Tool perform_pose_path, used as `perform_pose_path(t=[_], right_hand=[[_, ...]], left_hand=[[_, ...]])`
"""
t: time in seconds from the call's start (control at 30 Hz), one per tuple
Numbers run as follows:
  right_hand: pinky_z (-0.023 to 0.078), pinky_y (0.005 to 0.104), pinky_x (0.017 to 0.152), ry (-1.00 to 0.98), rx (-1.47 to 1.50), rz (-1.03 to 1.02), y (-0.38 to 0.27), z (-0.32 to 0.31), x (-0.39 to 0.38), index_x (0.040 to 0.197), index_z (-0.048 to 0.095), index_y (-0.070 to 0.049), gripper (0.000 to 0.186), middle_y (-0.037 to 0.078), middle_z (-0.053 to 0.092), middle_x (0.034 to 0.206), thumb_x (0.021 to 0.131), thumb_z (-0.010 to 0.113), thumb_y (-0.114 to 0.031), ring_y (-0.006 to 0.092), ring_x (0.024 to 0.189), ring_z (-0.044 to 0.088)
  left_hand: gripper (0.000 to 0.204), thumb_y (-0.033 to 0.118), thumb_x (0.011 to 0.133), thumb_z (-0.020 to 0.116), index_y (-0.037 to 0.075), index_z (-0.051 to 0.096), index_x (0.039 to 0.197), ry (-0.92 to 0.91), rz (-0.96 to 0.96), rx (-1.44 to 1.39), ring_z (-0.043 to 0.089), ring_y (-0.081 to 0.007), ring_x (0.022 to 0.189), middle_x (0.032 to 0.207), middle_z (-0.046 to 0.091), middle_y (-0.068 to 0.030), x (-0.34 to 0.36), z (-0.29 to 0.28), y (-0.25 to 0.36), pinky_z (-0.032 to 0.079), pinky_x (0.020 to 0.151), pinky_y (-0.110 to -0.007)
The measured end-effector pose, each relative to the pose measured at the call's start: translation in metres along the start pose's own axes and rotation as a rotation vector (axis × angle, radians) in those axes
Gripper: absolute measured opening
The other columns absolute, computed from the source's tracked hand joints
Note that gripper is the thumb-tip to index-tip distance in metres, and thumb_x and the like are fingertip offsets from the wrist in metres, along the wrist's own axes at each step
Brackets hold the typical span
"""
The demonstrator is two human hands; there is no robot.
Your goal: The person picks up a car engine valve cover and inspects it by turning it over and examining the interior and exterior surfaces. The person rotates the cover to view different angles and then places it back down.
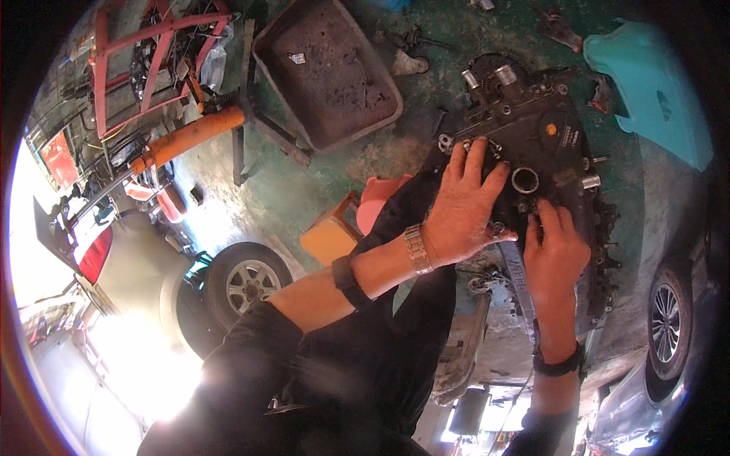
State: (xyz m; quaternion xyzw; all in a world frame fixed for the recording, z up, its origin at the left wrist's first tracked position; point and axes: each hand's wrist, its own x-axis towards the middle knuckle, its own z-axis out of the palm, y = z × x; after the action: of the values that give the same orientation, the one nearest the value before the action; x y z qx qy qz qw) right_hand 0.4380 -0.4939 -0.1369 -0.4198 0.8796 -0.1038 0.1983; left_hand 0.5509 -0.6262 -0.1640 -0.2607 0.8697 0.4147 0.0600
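A large dark, greasy engine assembly (559,163) lies in front of me, with a metal ring opening (525,180) near its middle. My left hand (460,205) rests on its near left side, fingers stretched out and spread over the surface, thumb reaching toward a small fitting. My right hand (559,247) is just below the ring, its fingers curled and pressed down beside a small bolt-like part (523,205). Whatever those fingers may hold is hidden. Two silver cylindrical sleeves (504,74) stick up at the assembly's far end.
Beyond my left arm lies a rusty, dirty metal tray (334,83) on the green floor. A yellow stool (331,235) and a pink plastic piece (378,199) stand close by. At the far right is a turquoise plastic panel (646,87). Cars with wheels (251,285) flank both sides.
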Motion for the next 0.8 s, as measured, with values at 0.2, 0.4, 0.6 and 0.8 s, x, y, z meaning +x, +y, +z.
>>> perform_pose_path(t=[0.2,0.4,0.6,0.8], right_hand=[[0.049,0.044,0.054,-0.05,-0.035,0.024,0.0001,-0.0008,0.004,0.09,0.061,-0.01,0.014,0.011,0.061,0.084,0.082,0.068,-0.02,0.0339,0.065,0.064],[0.048,0.0436,0.053,-0.075,-0.056,0.03,-0.0007,-0.0025,0.007,0.089,0.062,-0.008,0.015,0.011,0.062,0.085,0.08,0.07,-0.017,0.0355,0.066,0.063],[0.048,0.0432,0.053,-0.016,-0.034,-0.028,0.0004,0.0004,0.004,0.092,0.063,-0.008,0.014,0.012,0.063,0.084,0.082,0.068,-0.016,0.0346,0.067,0.063],[0.048,0.0442,0.054,-0.112,-0.073,0.005,0.0037,0.0036,0.0084,0.091,0.063,-0.008,0.012,0.012,0.063,0.085,0.082,0.067,-0.015,0.0346,0.067,0.063]], left_hand=[[0.101,0.037,0.05,0.091,0.002,0.043,0.132,0.005,0.003,0.026,0.026,-0.0557,0.127,0.139,0.027,-0.0331,0.0018,0.0011,-0.0001,0.028,0.109,-0.059],[0.097,0.032,0.054,0.091,0.004,0.042,0.133,-0.04,-0.036,0.003,0.023,-0.0536,0.132,0.146,0.023,-0.0294,0.0018,-0.0015,0.0017,0.028,0.107,-0.056],[0.103,0.035,0.047,0.092,0.001,0.043,0.132,0.031,0.022,0.004,0.027,-0.0529,0.127,0.138,0.028,-0.0307,0.002,0.001,-0.0002,0.03,0.107,-0.057],[0.101,0.035,0.049,0.091,0.002,0.044,0.132,0.031,0.004,-0.005,0.028,-0.0528,0.127,0.139,0.027,-0.0303,0.0034,0.0027,-0.0004,0.03,0.108,-0.056]])
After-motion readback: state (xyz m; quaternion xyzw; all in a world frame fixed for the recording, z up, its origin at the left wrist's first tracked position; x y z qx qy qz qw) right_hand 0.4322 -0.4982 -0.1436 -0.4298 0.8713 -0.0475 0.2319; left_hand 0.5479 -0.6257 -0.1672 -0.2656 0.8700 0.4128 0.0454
